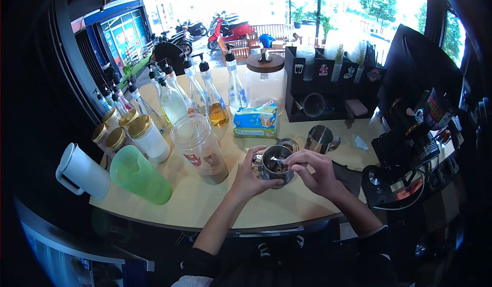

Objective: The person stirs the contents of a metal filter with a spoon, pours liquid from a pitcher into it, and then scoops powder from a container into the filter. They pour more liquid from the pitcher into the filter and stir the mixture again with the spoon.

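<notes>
A shiny metal cup stands at the front middle of the counter. My left hand is wrapped round its left side, thumb along the front. My right hand pinches a metal spoon whose lower end is inside the cup. What lies in the cup is dark and hard to make out. Just behind it is a small round metal item, partly covered by my right hand. A second metal pitcher stands to the right. Left of my left hand is a tall clear canister with brown powder inside.
A green pitcher, a white pitcher and gold-lidded jars stand on the left. Behind are pump bottles, a tissue pack, a wooden-lidded glass jar and a black cup organizer. Black equipment is at right.
</notes>
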A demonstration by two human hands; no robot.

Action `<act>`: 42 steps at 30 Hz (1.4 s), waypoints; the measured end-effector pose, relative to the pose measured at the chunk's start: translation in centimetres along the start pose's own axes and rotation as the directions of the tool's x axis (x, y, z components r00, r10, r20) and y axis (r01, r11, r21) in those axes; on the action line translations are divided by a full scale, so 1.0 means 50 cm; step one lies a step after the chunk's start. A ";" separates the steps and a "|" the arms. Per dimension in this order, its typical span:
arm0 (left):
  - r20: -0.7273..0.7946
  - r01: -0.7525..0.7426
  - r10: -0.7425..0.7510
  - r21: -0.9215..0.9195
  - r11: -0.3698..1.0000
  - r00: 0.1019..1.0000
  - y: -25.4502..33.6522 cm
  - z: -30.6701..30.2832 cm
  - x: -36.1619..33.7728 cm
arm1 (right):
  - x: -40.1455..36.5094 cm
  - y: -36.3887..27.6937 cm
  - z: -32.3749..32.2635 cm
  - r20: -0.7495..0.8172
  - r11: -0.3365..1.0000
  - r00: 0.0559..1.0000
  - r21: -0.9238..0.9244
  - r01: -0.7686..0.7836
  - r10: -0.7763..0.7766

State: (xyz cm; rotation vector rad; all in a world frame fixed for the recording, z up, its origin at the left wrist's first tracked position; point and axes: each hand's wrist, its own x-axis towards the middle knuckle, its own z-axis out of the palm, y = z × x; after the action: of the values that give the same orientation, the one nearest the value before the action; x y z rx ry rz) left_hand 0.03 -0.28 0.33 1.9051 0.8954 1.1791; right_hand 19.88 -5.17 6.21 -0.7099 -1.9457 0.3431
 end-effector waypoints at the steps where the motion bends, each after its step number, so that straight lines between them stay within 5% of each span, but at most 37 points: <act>1: -0.003 -0.004 0.004 -0.022 1.000 1.000 -0.004 0.001 0.000 | -0.002 0.003 0.001 0.001 1.000 1.000 0.002 0.001 -0.001; 3: -0.006 -0.013 0.013 -0.040 0.999 1.000 -0.003 -0.005 0.002 | -0.007 0.016 0.003 -0.068 0.999 0.997 -0.016 -0.036 0.035; 7: -0.016 -0.096 0.102 0.233 0.968 0.995 0.024 -0.018 0.005 | -0.030 0.023 -0.009 -0.141 0.994 0.989 -0.090 -0.058 0.045; 9: -0.011 -0.077 0.085 0.323 0.943 0.996 0.046 -0.016 0.004 | -0.043 0.025 0.001 -0.138 0.975 0.975 0.162 -0.148 0.171; 11: -0.014 -0.026 0.036 0.444 0.895 0.999 0.062 -0.003 0.010 | -0.050 0.023 0.003 -0.134 0.970 0.976 0.193 -0.145 0.173; 16: 0.008 0.015 -0.020 0.385 0.923 1.000 0.068 0.000 0.023 | -0.054 0.021 -0.008 -0.124 0.948 0.967 0.259 -0.184 0.222; 23: 0.141 -0.239 0.205 0.301 0.923 0.969 0.060 -0.024 0.055 | -0.048 0.003 -0.028 -0.160 0.944 0.969 0.303 -0.133 0.188; 25: 0.162 -0.296 0.259 0.280 0.913 0.952 0.060 -0.032 0.064 | -0.047 -0.006 -0.028 -0.064 0.903 0.975 0.393 -0.173 0.214; 30: 0.258 -0.401 0.331 0.303 0.864 0.908 0.070 -0.050 0.072 | -0.034 -0.010 -0.044 -0.112 0.911 0.969 0.380 -0.161 0.218; 42: 0.342 -0.516 0.409 0.335 0.789 0.846 0.082 -0.075 0.088 | 0.004 -0.023 -0.083 0.087 0.911 0.955 0.286 -0.296 0.283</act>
State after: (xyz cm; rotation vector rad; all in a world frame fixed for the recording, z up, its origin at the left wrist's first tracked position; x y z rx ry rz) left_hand -1.13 2.11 6.89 2.6766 0.5721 1.0263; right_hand 23.08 -6.23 8.87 -0.7959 -1.7762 0.8227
